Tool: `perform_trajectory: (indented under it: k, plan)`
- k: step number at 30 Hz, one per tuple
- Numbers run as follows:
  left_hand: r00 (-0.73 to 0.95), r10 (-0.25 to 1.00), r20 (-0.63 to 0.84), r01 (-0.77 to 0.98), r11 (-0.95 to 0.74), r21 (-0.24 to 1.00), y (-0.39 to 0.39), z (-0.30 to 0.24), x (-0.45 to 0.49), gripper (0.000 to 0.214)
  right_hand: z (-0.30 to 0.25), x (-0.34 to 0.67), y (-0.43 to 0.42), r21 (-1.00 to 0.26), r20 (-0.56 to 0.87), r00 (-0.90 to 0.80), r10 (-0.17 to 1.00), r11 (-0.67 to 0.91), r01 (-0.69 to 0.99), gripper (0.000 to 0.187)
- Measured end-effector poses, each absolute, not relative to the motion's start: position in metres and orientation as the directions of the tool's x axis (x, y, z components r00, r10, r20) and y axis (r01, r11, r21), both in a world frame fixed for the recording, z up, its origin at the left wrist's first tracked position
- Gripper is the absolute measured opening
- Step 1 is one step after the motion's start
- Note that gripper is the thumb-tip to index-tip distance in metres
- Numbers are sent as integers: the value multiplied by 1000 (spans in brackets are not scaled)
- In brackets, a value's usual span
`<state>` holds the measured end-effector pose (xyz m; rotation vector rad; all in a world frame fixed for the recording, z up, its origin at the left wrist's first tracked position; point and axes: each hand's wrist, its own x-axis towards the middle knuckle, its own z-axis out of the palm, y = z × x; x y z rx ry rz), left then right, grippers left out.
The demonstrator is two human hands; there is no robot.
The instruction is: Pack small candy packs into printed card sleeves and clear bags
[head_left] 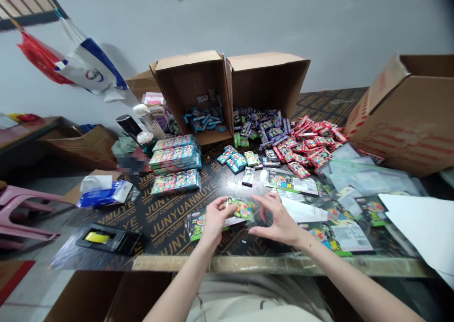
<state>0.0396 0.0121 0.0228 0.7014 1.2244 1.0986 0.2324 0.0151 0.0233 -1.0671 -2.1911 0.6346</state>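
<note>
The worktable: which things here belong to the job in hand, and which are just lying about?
Likely the job's:
green packet in left hand
red packets
purple packets
blue packets
stacked packs
printed pouches

Likely unrelated:
pink stool
hanging red bag
hanging white bag

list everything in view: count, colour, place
green pack: one, green, front centre
large cartons: several, brown, back and right
small packets: many, blue, purple, red, green, back centre to right
wrapped stacks: several, bluish, centre left
printed bags: several, black-green, mostly right
tray: one, black-yellow, front left
hanging bags: two, red and white-blue, upper left
soft pack: one, blue-white, left
bottles: several, dark and white, back left
stool: one, pink, left
table: one, black, centre
left hand: one, holding green pack
right hand: one, open, beside pack
</note>
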Motion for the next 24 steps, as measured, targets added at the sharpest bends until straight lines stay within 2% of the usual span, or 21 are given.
perform_trajectory:
  k: [2, 3, 5, 7, 8, 10, 12, 17, 19, 21, 22, 24]
  plan:
    - [-54, 925, -376, -270, 349, 897, 14, 22, 32, 45, 25, 234, 9, -655, 310, -507, 804, 567, 498, 50]
    - [-24, 923, -384, -260, 365, 894, 15, 22, 30, 48, 26, 235, 7, -654, 319, -519, 793, 580, 486, 49]
    - [121, 909, -399, -234, 417, 878, 14, 24, 28, 52, 31, 235, 5, -664, 322, -570, 756, 610, 433, 66]
    - [318, 864, -391, -219, 468, 856, 13, 26, 30, 56, 34, 234, 6, -719, 291, -669, 684, 618, 319, 84]
    - [401, 836, -374, -222, 485, 846, 13, 27, 32, 58, 35, 234, 6, -754, 274, -718, 640, 606, 252, 87]
    - [493, 798, -348, -233, 506, 830, 13, 29, 34, 62, 35, 233, 8, -819, 260, -771, 582, 556, 143, 88]
    - [527, 775, -350, -229, 526, 819, 13, 29, 36, 67, 33, 232, 9, -867, 258, -774, 578, 492, 79, 86]
    - [543, 747, -382, -158, 538, 828, 11, 21, 33, 76, 29, 233, 8, -891, 244, -758, 605, 449, 72, 81]
    - [447, 817, -365, -75, 441, 894, 12, 18, 27, 75, 26, 235, 11, -862, 249, -711, 658, 485, 147, 83]
    - [271, 929, -253, 95, 236, 967, 16, 15, 16, 76, 19, 238, 19, -800, 289, -607, 740, 535, 271, 79]
    - [206, 966, -155, 236, 105, 966, 17, 13, 9, 81, 14, 239, 24, -758, 314, -550, 774, 553, 345, 76]
    - [219, 976, 19, 549, -139, 824, 21, 7, -6, 96, 2, 242, 35, -677, 346, -468, 813, 562, 475, 73]
